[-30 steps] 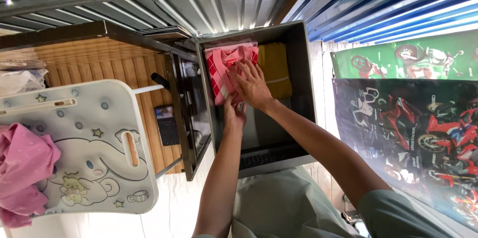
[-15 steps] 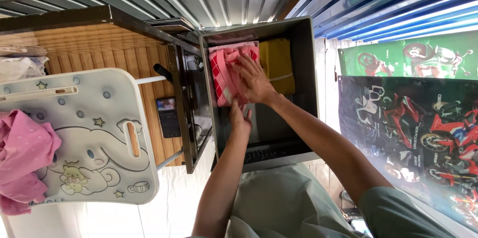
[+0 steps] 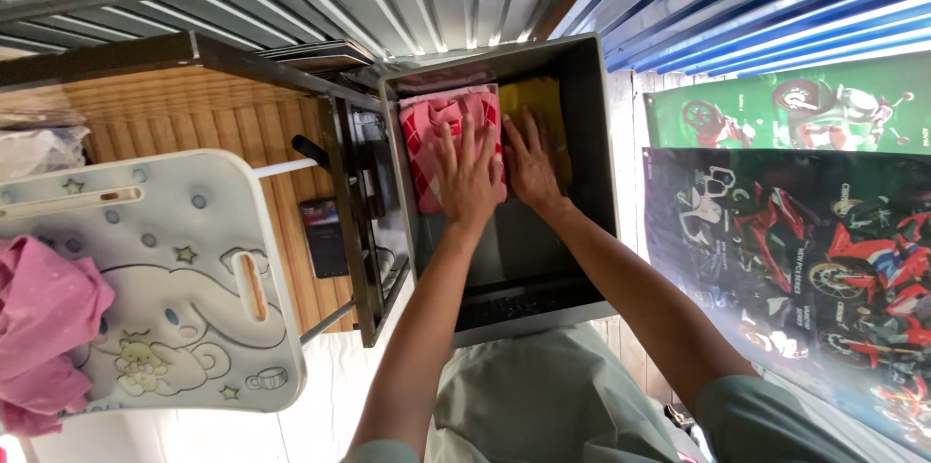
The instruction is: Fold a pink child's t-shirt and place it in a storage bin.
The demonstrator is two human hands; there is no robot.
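Folded pink checked garment point(image 3: 432, 138): it lies in the far left part of the grey bin point(image 3: 596, 133), against the bin's back wall, with your left hand on top of it.
Grey bin: you are reaching into it with both arms; its near half shows only bare grey floor.
Folded mustard-yellow garment point(image 3: 543, 104): it sits just beside the pink one, on its right, also at the far end of the bin.
Your left hand point(image 3: 467, 172): it lies flat on the pink garment, palm down, fingers point(image 3: 456, 138) spread and straight, clasping nothing.
Your right hand point(image 3: 531, 160): it rests flat at the seam where the two garments meet, mostly on the yellow one, fingers stretched out and not closed round anything.
Dark metal rack point(image 3: 349, 201): it stands just left of the bin, touching or nearly so; you cannot tell which.
Phone point(image 3: 320, 235): it lies on the slatted surface behind the rack.
White cartoon-printed folding table point(image 3: 184, 279): it is well left of the bin, with a crumpled pink cloth point(image 3: 44, 327) on its left end.
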